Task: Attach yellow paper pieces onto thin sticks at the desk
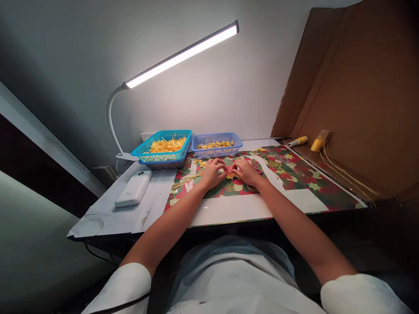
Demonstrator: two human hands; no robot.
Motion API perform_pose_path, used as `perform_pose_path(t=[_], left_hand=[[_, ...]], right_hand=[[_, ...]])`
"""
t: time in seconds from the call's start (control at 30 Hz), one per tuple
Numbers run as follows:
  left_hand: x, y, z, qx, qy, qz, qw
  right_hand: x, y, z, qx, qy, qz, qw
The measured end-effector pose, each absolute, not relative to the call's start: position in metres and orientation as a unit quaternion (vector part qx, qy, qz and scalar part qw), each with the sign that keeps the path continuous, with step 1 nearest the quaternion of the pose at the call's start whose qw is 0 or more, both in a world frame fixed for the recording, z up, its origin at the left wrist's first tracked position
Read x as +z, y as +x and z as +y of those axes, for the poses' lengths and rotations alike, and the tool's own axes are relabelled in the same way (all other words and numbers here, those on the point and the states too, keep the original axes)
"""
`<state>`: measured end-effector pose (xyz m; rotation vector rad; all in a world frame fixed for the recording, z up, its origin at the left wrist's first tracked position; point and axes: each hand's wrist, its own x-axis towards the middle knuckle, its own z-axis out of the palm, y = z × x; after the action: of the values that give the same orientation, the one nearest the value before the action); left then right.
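Note:
My left hand [214, 171] and my right hand [246, 171] meet over the red, green and gold patterned paper [294, 174] on the table [108, 213]. Both hands have their fingers curled together on a small gold piece [230, 175] between them. Thin gold strips [185, 180] lie on the paper just left of my left hand. What exactly the fingertips pinch is too small to make out.
A turquoise basket [163, 148] of yellow pieces and a blue basket [216, 145] stand at the back. A white power bank [133, 188] lies at the left. A lit desk lamp [183, 54] arches overhead. Brown cardboard [356, 96], yellow spools [317, 143] and cords stand at the right.

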<state>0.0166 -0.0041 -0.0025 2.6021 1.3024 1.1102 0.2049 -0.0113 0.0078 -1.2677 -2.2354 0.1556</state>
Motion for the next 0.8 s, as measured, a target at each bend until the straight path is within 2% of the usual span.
perform_pose_path(t=[0.43, 0.67, 0.8], left_hand=[[-0.0002, 0.0214, -0.0063, 0.335, 0.82, 0.434, 0.166], [-0.0012, 0.0212, -0.0056, 0.345, 0.808, 0.44, 0.189], [-0.0016, 0.02, -0.0048, 0.343, 0.811, 0.432, 0.195]], right_hand=[[0.0049, 0.203, -0.0091, 0.105, -0.436, -0.827, 0.338], [0.0044, 0.2025, -0.004, 0.195, -0.422, -0.77, 0.436], [0.0063, 0.2051, -0.0054, 0.19, -0.426, -0.765, 0.445]])
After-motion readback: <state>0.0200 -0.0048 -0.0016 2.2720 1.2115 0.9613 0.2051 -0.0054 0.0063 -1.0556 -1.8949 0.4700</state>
